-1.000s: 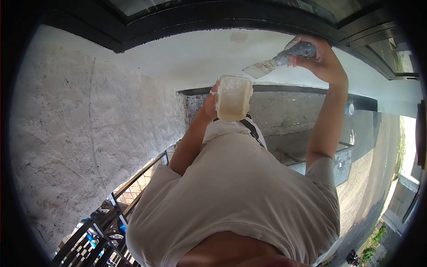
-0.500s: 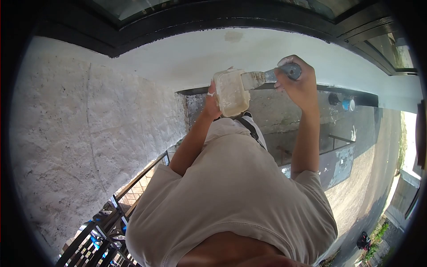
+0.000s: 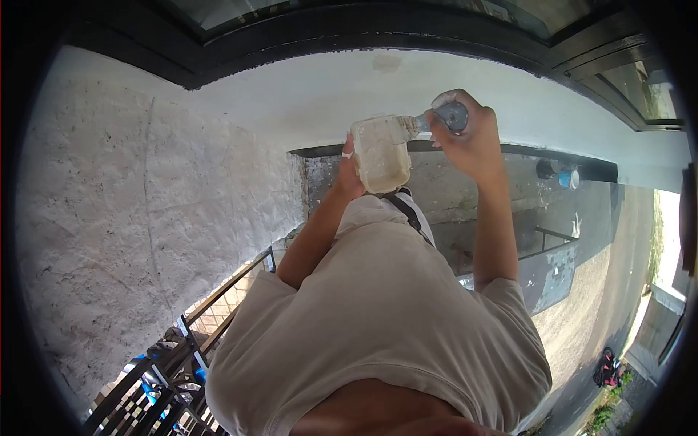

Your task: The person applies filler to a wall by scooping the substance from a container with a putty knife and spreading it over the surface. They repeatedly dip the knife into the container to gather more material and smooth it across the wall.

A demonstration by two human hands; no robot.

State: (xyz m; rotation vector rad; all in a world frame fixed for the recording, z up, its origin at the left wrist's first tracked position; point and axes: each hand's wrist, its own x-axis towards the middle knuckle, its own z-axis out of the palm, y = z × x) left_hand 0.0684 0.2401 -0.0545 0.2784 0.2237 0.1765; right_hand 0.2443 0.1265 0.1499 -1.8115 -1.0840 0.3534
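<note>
Beneath the black frame (image 3: 363, 30), in front of the pale wall (image 3: 305, 98), a person in a light shirt (image 3: 385, 291) holds a tub (image 3: 383, 161) and a scraper (image 3: 424, 123). The left hand (image 3: 350, 176) grips the tub by its left side; the thumb lies along the wall of it and the other fingers are mostly hidden behind. The tub is held just beyond the shirt, its open side towards the wearer's face, with pale, smeared stuff inside. The right hand (image 3: 471, 138) is closed round the grey handle of the scraper, fingers bent and pressed to it, whitish marks on the knuckles. The handle points away to the right, and the blade reaches over the tub's upper right edge; from where I stand its tip seems to be inside, though the pale smears make that hard to tell. On the pale wall, close to the black frame, is a small tan patch (image 3: 386, 64). A rough wall (image 3: 102, 189) runs down the left, above dark railings (image 3: 156, 370). Down on the right, a blue and white pot (image 3: 569, 179) is beside a dark one.
</note>
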